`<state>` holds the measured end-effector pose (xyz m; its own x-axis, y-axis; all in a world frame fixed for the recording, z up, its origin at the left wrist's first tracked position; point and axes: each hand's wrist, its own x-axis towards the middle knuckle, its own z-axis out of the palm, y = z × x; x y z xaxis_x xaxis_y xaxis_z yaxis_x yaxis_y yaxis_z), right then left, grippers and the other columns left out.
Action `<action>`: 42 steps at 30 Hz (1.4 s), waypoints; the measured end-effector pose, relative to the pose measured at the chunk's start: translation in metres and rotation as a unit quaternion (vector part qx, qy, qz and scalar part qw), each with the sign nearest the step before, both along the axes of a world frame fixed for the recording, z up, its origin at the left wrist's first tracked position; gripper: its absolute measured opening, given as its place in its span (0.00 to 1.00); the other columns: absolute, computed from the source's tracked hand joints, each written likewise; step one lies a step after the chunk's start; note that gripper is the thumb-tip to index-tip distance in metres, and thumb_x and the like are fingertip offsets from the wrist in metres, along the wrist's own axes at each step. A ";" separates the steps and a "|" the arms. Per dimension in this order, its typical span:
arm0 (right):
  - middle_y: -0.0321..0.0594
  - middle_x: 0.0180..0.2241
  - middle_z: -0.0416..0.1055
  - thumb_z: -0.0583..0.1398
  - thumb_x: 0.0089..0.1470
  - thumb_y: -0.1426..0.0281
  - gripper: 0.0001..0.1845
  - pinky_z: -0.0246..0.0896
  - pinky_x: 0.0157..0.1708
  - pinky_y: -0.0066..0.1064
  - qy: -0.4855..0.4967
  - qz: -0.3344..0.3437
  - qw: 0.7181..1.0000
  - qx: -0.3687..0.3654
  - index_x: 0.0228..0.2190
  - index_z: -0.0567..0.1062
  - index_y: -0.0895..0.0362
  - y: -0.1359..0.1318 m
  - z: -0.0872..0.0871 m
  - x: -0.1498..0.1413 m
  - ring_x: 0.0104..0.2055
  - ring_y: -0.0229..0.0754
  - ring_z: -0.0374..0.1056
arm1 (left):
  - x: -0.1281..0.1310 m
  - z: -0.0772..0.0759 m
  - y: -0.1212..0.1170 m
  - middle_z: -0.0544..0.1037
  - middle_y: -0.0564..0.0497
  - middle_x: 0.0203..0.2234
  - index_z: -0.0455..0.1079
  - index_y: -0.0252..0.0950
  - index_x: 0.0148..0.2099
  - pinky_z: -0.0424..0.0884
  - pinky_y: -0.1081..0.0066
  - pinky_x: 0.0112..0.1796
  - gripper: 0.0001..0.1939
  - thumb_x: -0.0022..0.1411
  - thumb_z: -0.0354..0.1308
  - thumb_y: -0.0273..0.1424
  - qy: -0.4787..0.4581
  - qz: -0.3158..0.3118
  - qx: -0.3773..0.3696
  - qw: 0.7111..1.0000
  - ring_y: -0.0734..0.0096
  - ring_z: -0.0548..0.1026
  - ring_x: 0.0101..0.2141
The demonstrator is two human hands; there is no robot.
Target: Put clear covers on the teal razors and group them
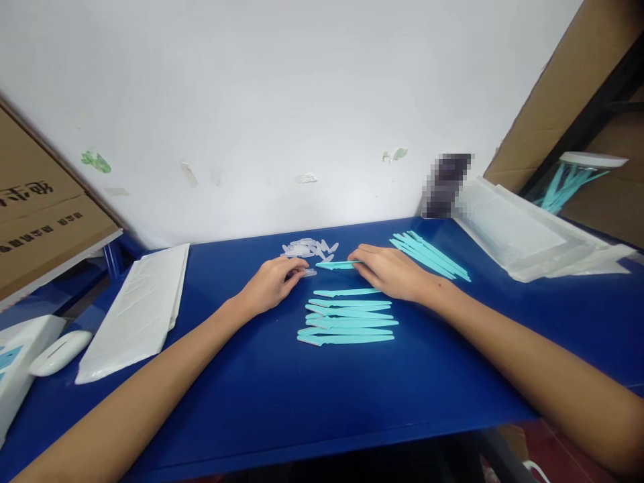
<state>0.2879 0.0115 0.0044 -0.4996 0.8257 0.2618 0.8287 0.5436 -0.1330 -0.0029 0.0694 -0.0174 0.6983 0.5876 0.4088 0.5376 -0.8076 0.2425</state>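
Observation:
My right hand (390, 270) lies on the blue table (241, 376) and its closed fingers hold one turquoise plastic stick (335, 265) by its right end. My left hand (274, 282) is curled at the stick's left tip, pinching a small clear plastic cap (308, 272). Just behind lies a heap of clear caps (308, 248). In front of my hands several turquoise sticks (347, 320) lie in a neat row. A loose bundle of turquoise sticks (430, 255) lies to the right of my right hand.
A stack of clear plastic bags (138, 312) lies at the left, another stack of bags (523, 235) at the right. Cardboard boxes (35, 221) stand at the left and right edges. A white mouse (59, 351) rests on a white box at the near left.

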 end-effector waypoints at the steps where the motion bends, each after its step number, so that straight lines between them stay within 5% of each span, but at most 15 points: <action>1: 0.47 0.43 0.75 0.48 0.68 0.68 0.16 0.58 0.36 0.35 0.009 0.001 1.000 -0.008 0.46 0.74 0.58 0.000 0.000 0.001 0.39 0.45 0.70 | 0.000 0.000 0.000 0.82 0.48 0.38 0.74 0.37 0.47 0.75 0.69 0.38 0.11 0.72 0.51 0.35 -0.011 0.003 -0.013 1.000 0.67 0.79 0.35; 13: 0.46 0.46 0.74 0.53 0.63 0.69 0.18 0.62 0.43 0.37 0.061 0.020 0.993 -0.095 0.51 0.75 0.57 0.003 -0.007 0.003 0.44 0.46 0.71 | 0.000 0.003 0.001 0.82 0.49 0.37 0.72 0.38 0.43 0.74 0.70 0.38 0.07 0.67 0.57 0.35 -0.067 0.024 -0.093 0.993 0.68 0.78 0.35; 26: 0.43 0.43 0.74 0.52 0.62 0.72 0.13 0.60 0.44 0.36 0.083 0.010 0.994 -0.065 0.43 0.75 0.56 0.002 -0.007 0.002 0.43 0.45 0.70 | 0.000 0.002 0.001 0.82 0.49 0.37 0.69 0.38 0.39 0.73 0.69 0.38 0.06 0.67 0.57 0.35 -0.080 0.025 -0.104 0.991 0.69 0.78 0.35; 42: 0.45 0.42 0.72 0.49 0.68 0.66 0.19 0.59 0.40 0.35 0.058 0.005 0.996 -0.075 0.46 0.78 0.57 0.001 -0.007 -0.005 0.41 0.44 0.69 | 0.000 0.002 -0.003 0.82 0.50 0.38 0.70 0.38 0.40 0.72 0.68 0.40 0.04 0.68 0.57 0.32 -0.072 -0.019 -0.099 0.992 0.67 0.79 0.38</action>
<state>0.2831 0.0128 -0.0029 -0.4808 0.8554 0.1924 0.7983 0.5179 -0.3074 -0.0030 0.0662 -0.0156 0.6638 0.6412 0.3850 0.4570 -0.7552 0.4699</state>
